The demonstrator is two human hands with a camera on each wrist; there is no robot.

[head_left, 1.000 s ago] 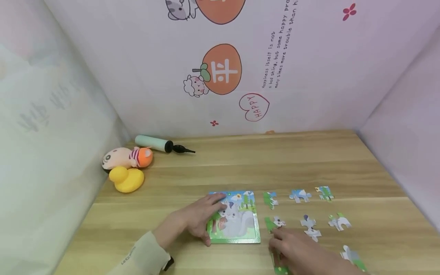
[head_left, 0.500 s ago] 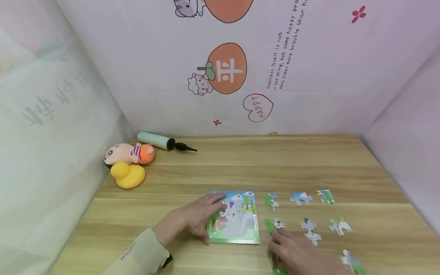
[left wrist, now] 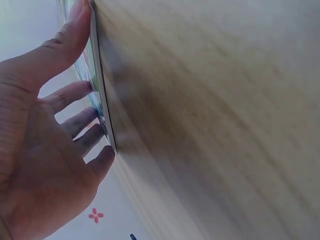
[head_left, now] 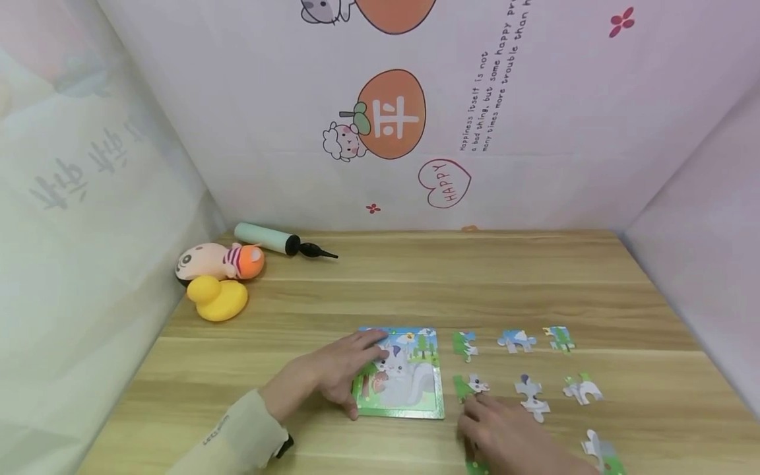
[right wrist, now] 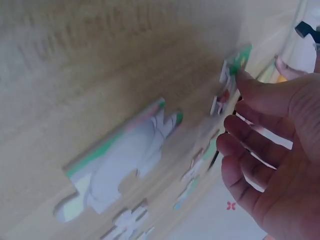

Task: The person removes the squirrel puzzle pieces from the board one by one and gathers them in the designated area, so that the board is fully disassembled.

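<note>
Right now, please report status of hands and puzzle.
Left hand flat on puzzle board. Right hand open, touching a loose piece. Nothing blocking.

Your puzzle board (head_left: 410, 389) sits front-centre on the table (head_left: 475, 284); loose pieces (head_left: 522, 369) lie in rows to its right. Duck (head_left: 216, 298), doll (head_left: 218, 261) and pump (head_left: 270, 240) are far left, by the back wall.

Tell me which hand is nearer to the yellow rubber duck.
Left. The left hand rests on the puzzle board, closer to the yellow rubber duck; the right hand is farther right.
</note>
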